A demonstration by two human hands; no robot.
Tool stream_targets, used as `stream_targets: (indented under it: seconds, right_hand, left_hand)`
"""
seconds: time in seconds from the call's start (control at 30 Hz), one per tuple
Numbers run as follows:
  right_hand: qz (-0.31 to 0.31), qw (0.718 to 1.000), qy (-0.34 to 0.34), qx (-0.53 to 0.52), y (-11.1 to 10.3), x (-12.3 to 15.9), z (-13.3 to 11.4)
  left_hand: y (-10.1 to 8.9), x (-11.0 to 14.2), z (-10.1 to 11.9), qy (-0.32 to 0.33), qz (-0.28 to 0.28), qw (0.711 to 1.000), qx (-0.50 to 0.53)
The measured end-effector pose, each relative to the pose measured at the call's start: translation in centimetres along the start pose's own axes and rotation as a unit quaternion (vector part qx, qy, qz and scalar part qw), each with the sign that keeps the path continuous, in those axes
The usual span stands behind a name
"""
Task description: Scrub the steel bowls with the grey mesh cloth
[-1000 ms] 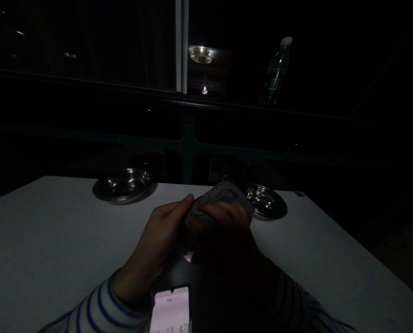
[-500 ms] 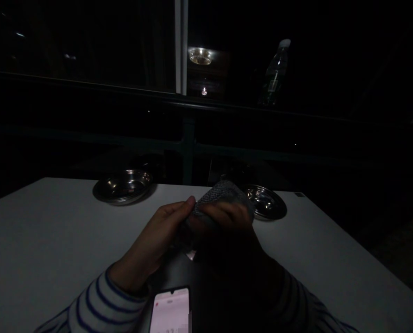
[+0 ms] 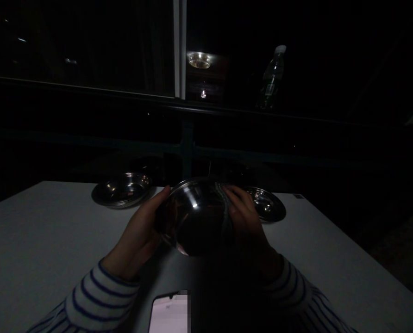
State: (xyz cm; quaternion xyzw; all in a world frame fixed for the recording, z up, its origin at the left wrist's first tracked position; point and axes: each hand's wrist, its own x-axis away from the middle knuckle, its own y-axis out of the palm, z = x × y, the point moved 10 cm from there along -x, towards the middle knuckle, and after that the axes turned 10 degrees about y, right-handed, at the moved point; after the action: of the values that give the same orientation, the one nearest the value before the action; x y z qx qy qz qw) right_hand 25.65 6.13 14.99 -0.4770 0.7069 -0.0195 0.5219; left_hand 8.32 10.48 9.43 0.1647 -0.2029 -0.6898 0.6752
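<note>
A shiny metal bowl is held up over the table, tilted so that its outer side and base face me. My left hand grips its left edge, thumb along the rim. At the bowl's right side, my right hand is closed on a grey cloth, which lies pressed between the fingers and the metal. Shadow hides the lower part of the bowl and of my right hand.
Metal dishes stand at the table's far left, and another metal dish lies at the far right. A lit phone rests on the white table in front of me. Beyond, a plastic bottle stands by the dark window.
The cloth, spread over the bowl before, is now bunched at its right side under my right hand. The bowl's shiny outer surface has come into view, and my left hand has shifted left.
</note>
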Motion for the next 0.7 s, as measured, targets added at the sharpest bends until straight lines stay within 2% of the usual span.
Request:
stream_targets:
  seconds: [0.07, 0.17, 0.23, 0.3, 0.43, 0.5, 0.57, 0.7]
  right_hand:
    - [-0.011, 0.999, -0.034, 0.033, 0.4, 0.4, -1.3]
    - [-0.034, 0.985, -0.135, 0.098, 1.3, 1.7, -4.7]
    - [-0.039, 0.976, -0.177, 0.125, 1.8, 2.4, -5.9]
    - [-0.037, 0.978, -0.171, 0.119, 1.8, 2.3, -5.6]
    - [-0.027, 0.996, -0.077, 0.035, 0.7, 0.6, -2.0]
    - [-0.017, 0.999, -0.044, 0.014, 0.3, 0.1, -1.0]
    - [-0.023, 0.998, -0.054, 0.035, 0.5, 0.4, -1.8]
    - [-0.061, 0.978, -0.151, 0.127, 2.6, 2.5, -6.1]
  left_hand:
    - [0.8, 0.2, -0.6, -0.005, -0.032, 0.999, -0.016]
    - [2.0, 0.8, -1.8, -0.014, -0.087, 0.993, -0.073]
    - [2.0, 0.9, -2.1, -0.013, -0.09, 0.99, -0.107]
    - [1.6, 0.8, -1.8, -0.007, -0.072, 0.99, -0.118]
    - [0.7, 0.4, -0.3, 0.016, -0.035, 0.996, -0.075]
    - [0.5, 0.4, 0.0, 0.025, -0.026, 0.997, -0.064]
    - [0.9, 0.6, -0.4, 0.018, -0.039, 0.996, -0.078]
    - [2.2, 1.3, -2.3, -0.019, -0.1, 0.986, -0.132]
